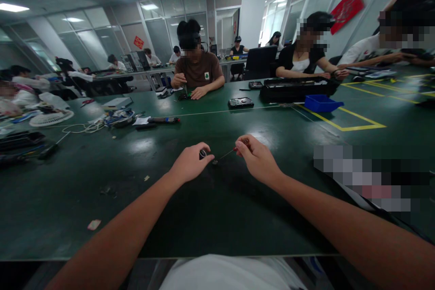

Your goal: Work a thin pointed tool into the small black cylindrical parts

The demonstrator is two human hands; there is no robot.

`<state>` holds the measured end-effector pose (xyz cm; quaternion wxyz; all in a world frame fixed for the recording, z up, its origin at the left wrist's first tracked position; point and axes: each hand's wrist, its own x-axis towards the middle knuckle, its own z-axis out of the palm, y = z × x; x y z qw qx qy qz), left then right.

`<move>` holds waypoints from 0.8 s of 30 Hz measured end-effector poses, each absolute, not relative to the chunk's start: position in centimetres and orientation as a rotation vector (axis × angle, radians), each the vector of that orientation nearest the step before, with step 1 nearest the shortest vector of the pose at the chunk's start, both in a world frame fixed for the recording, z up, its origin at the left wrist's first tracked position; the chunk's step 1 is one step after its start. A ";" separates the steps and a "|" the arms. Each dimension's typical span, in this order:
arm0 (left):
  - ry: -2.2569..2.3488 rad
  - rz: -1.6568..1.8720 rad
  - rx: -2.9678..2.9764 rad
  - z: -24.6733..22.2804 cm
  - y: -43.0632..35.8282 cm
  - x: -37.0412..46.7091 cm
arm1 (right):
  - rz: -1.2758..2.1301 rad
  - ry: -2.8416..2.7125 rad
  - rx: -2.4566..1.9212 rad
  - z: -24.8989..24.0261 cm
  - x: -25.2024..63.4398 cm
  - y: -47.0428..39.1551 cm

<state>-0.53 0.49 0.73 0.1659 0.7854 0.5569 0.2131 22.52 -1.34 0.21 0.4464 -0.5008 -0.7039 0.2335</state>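
Note:
My left hand [191, 161] is closed around a small black round part [203, 153] with a silvery rim, mostly covered by the fingers. In my right hand [256, 156] is a screwdriver [227, 154] with a reddish handle, gripped between thumb and fingers. Its thin shaft slants down to the left, its tip close to a small metallic piece [215, 162] by my left thumb. Whether the tip touches that piece, I cannot tell. Both hands are low over the dark green table [217, 222].
Across the table a person [199, 70] works with a screwdriver. A hard drive [240, 102], a blue bin [322, 103] and a long black casing [295, 88] lie beyond my hands. Cables and a pen-like tool [165, 120] are at left, with scraps nearer me.

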 end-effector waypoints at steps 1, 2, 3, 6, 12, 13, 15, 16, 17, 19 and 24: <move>1.568 0.535 2.294 0.6 0.4 -0.3 | 0.576 -1.746 -1.245 0.2 22.5 -1.3; 1.553 0.467 2.358 0.4 0.4 -0.2 | 0.572 -1.748 -1.247 0.2 22.5 -1.3; 1.544 0.402 2.422 0.2 0.4 0.0 | 0.567 -1.750 -1.247 0.3 22.5 -1.3; 1.540 0.265 2.559 -0.1 0.4 0.3 | 0.562 -1.754 -1.250 0.4 22.4 -1.4; 1.482 0.138 2.699 -0.5 0.5 0.8 | 0.578 -1.768 -1.246 0.5 22.3 -1.5; 1.475 0.154 2.703 -0.5 0.6 0.8 | 0.578 -1.765 -1.241 0.5 22.3 -1.5; 1.481 0.232 2.661 -0.4 0.7 0.6 | 0.575 -1.758 -1.234 0.4 22.3 -1.4; 1.491 0.302 2.608 -0.2 0.8 0.4 | 0.574 -1.756 -1.233 0.4 22.4 -1.4; 1.504 0.389 2.530 0.0 1.0 0.1 | 0.574 -1.754 -1.234 0.4 22.4 -1.4; 1.539 0.571 2.299 0.6 1.3 -0.7 | 0.577 -1.755 -1.237 0.4 22.4 -1.4; 1.507 1.011 1.578 2.7 2.7 -4.6 | 0.590 -1.765 -1.239 0.6 22.5 -1.5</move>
